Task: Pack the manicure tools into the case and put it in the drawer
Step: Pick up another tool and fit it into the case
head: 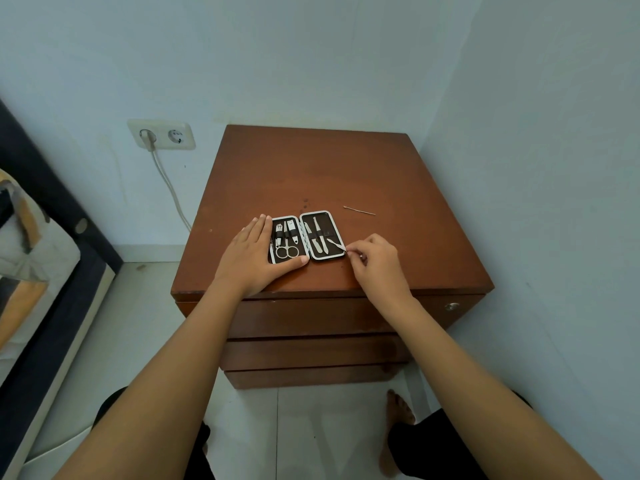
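Note:
A small manicure case lies open flat on the brown cabinet top, near the front edge. Its left half holds scissors and clippers under straps; its right half holds two flat metal tools. My left hand lies flat on the case's left edge, fingers spread, holding it down. My right hand pinches a thin metal tool whose tip rests inside the right half, at its lower right corner. Another thin pin-like tool lies loose on the top, behind and right of the case.
The cabinet has three shut drawers below the top, with a round lock at the right. A wall socket with a cable is at the left. A bed stands at far left. White walls close in behind and right.

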Demonstrator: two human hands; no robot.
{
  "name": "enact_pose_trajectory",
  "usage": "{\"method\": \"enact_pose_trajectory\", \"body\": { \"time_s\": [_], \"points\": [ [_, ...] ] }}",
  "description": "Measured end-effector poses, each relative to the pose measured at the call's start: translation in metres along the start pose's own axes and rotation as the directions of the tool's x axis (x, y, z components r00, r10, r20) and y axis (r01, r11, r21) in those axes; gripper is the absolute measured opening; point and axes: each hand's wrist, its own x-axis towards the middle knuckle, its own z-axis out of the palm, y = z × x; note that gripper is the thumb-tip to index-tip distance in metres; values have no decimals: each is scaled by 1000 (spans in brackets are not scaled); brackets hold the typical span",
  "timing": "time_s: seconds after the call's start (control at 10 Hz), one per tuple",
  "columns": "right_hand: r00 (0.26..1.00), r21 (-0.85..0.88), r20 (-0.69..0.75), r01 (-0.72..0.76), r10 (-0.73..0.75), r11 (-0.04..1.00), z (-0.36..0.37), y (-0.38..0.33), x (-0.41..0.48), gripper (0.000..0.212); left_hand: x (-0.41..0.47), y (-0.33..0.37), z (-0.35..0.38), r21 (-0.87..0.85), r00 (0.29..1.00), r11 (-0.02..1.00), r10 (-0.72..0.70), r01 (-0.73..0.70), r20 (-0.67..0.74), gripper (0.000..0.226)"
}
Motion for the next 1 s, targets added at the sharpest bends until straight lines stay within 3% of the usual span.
{"method": "enact_pose_trajectory", "body": {
  "time_s": [0.7,1.0],
  "points": [
    [994,-69,35,-97,100,993,11,-23,-4,22,1,-1,2,7,1000,1000,-3,3,-10,113],
    [997,-113,71,-27,35,993,15,-22,-2,26,2,-2,4,13,1000,1000,-1,2,-20,113]
  ]
}}
